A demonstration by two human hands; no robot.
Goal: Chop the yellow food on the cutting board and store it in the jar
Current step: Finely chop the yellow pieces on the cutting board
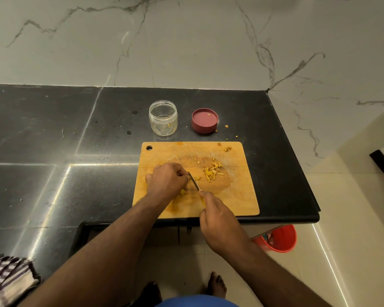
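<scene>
black stone counter (53, 134), wooden cutting board (237, 196) mid-frame. left hand (166, 179) curled over yellow food (182, 191), right hand (217, 214) gripping knife (194, 181). chopped bits (212, 170) right of blade. jar (163, 118) open above board, lid (204, 123) beside. tip: keep fingertips tucked, short slices.

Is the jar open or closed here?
Open: the jar stands upright with no lid, and the pink lid lies apart beside it on the counter.
</scene>
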